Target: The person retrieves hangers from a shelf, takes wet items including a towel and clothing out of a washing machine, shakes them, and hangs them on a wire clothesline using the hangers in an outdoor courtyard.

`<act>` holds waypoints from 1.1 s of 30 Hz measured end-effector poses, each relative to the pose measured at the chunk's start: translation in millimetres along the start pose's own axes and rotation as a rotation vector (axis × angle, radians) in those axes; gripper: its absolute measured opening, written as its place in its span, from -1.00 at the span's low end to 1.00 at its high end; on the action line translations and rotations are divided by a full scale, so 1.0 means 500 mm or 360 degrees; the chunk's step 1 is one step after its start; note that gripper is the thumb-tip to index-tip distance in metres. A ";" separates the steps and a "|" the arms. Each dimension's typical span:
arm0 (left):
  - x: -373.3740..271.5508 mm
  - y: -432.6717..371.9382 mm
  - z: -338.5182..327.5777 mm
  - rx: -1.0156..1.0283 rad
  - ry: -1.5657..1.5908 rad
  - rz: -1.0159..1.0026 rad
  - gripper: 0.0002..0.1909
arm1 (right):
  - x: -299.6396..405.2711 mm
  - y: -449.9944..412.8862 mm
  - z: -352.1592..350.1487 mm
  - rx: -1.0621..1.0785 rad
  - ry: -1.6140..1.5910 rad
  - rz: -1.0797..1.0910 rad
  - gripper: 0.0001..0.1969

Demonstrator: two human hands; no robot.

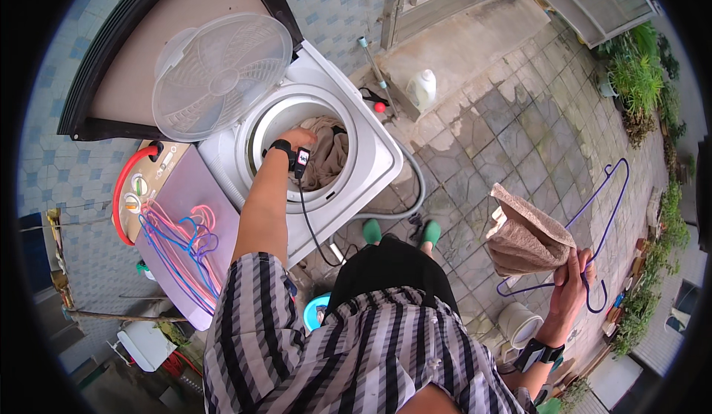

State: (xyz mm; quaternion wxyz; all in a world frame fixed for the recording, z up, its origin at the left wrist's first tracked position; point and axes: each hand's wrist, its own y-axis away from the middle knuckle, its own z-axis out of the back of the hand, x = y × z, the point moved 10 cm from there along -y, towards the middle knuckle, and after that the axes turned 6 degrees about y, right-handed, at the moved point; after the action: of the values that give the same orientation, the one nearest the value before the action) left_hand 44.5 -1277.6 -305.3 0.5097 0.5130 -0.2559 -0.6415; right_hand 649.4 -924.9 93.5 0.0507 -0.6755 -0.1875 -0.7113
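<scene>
My left hand reaches into the open tub of a top-loading washing machine. It touches tan-brown laundry there; the fingertips are partly hidden, so a grip cannot be made out. Out to the right, my right hand grips a purple clothes hanger near its hook. The same hand pinches a brown towel-like cloth with a pale patch on one edge. The machine's clear plastic inner lid stands raised, with the larger outer lid leaning behind it.
Pink, blue and purple hangers lie on the lilac panel beside the control dials. A red hose and a grey drain hose curve around the machine. A white bottle, a white bucket and a blue basin stand around.
</scene>
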 end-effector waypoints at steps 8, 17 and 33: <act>-0.097 0.082 0.052 -0.0374 0.0427 -0.0236 -0.79 | -0.036 -0.040 0.000 0.0078 -0.0226 -0.0092 -0.92; -0.270 0.567 0.156 -0.0439 0.0731 -0.0615 -0.85 | 0.001 -0.066 -0.083 0.0350 -0.0275 -0.0148 -0.69; -0.719 1.438 0.066 -0.1016 0.0338 -0.2459 -0.92 | 0.084 -0.068 -0.145 0.0764 -0.0271 0.0198 -0.64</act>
State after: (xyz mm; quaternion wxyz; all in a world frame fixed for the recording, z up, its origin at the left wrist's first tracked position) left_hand 278.9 -1205.7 460.7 0.0694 0.4327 0.4100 -0.7999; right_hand 566.6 -910.3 126.6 0.2371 -0.7119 -0.3127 -0.5825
